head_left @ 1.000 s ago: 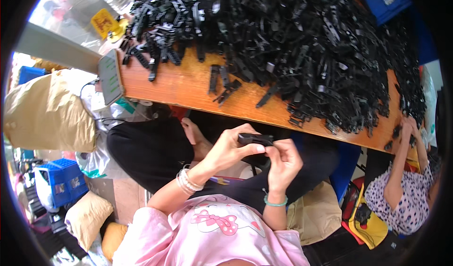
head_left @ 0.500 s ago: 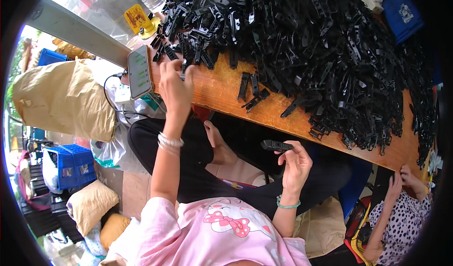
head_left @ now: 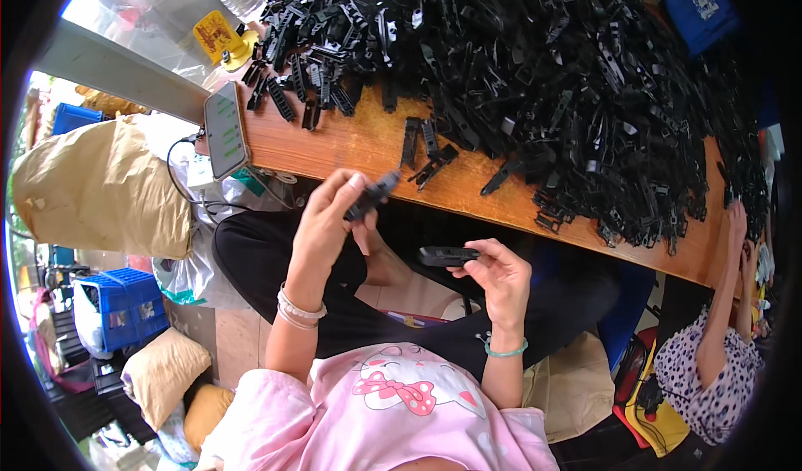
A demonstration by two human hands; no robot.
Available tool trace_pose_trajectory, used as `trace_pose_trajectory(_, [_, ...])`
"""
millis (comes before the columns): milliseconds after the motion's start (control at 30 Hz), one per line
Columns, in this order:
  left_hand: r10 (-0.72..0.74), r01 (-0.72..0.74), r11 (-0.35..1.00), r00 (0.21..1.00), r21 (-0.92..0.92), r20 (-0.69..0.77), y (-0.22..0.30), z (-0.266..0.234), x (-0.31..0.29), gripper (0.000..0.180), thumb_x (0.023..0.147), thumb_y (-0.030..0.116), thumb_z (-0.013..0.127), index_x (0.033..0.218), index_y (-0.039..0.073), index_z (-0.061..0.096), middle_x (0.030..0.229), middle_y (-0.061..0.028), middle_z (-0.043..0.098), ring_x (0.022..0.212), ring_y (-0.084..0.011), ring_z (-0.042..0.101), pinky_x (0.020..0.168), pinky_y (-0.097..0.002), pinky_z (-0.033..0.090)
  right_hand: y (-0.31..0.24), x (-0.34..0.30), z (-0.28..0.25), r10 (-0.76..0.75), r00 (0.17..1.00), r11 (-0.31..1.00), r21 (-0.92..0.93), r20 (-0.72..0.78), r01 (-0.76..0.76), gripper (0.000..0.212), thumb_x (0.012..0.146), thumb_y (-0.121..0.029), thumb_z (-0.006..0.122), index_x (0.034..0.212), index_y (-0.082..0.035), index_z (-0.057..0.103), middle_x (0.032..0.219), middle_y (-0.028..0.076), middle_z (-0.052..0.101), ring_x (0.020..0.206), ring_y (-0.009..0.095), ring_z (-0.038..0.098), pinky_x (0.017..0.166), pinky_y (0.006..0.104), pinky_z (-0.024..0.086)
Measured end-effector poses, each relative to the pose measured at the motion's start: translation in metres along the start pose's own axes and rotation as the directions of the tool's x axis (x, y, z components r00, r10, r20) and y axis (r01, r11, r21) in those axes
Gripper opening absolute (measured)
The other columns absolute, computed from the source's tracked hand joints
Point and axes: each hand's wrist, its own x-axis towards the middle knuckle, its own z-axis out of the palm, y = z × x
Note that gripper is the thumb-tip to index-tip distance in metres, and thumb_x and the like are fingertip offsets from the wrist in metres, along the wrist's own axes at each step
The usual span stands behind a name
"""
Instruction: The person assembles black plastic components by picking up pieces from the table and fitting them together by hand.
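Note:
Above my lap, just off the table edge, my left hand (head_left: 316,224) is closed on a black plastic part (head_left: 373,198), which is slightly blurred. Lower and to the right, my right hand (head_left: 503,283) pinches a smooth, long black plastic piece (head_left: 444,256) by its right end. The two parts are apart from each other. A large heap of slim black plastic parts (head_left: 493,70) covers most of the wooden table (head_left: 292,143). Several loose parts (head_left: 430,157) lie in front of the heap, nearest to my left hand.
A phone (head_left: 225,132) with a cable leans at the table's left end, beside a metal post (head_left: 125,70). A yellow holder (head_left: 220,38) stands behind it. A blue crate (head_left: 125,304) sits at lower left. At right, another person's hands (head_left: 738,230) touch the table edge.
My left hand has come from beside the phone toward my lap, now with a black part showing in it. My right hand has shifted slightly left, still holding its piece.

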Motion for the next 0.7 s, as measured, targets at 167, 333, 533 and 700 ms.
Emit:
trace_pose_trajectory(167, [-0.113,-0.071,0.896,0.918,0.437,0.381,-0.005,0.015,-0.017,0.031,0.095,0.017,0.052,0.120,-0.002,0.058,0.079,-0.0003,0.059,0.065,-0.0071,0.055,0.060,-0.0202,0.045,-0.014,0.002,0.015,-0.225,0.962,0.925,-0.275,0.155,0.261,0.023,0.078,0.009,0.066,0.101,0.007,0.064,0.092,0.010,0.062,0.079,0.015,0.064,0.072,0.0250,0.056])
trace_pose_trajectory(333, [-0.157,-0.109,0.865,0.869,0.490,0.470,0.003,0.026,-0.034,0.045,0.085,0.009,0.064,0.127,-0.003,0.050,0.096,-0.0084,0.066,0.080,-0.0095,0.062,0.068,-0.0253,0.050,-0.015,-0.004,0.019,-0.351,0.933,0.810,-0.474,0.082,0.346,0.024,0.075,0.006,0.069,0.099,0.004,0.065,0.090,0.012,0.063,0.075,0.016,0.064,0.067,0.0238,0.054])
trace_pose_trajectory(533, [0.259,-0.646,0.431,0.757,0.630,0.600,-0.003,0.033,-0.044,0.058,0.074,0.006,0.074,0.126,-0.002,0.049,0.091,-0.0175,0.064,0.067,-0.0268,0.063,0.062,-0.0288,0.050,-0.007,-0.007,0.017,-0.391,0.910,0.756,-0.516,0.136,0.402,0.024,0.074,0.006,0.070,0.097,0.002,0.065,0.088,0.013,0.064,0.070,0.017,0.064,0.063,0.0251,0.053])
trace_pose_trajectory(700, [0.128,-0.516,0.535,0.833,0.669,0.539,-0.005,0.029,-0.046,0.053,0.075,0.004,0.072,0.124,-0.002,0.051,0.086,-0.0162,0.064,0.065,-0.0239,0.062,0.060,-0.0293,0.049,-0.005,-0.014,0.020,-0.438,0.892,0.708,-0.568,0.114,0.420,0.024,0.074,0.005,0.071,0.097,0.003,0.064,0.087,0.012,0.064,0.065,0.017,0.064,0.060,0.0259,0.053])
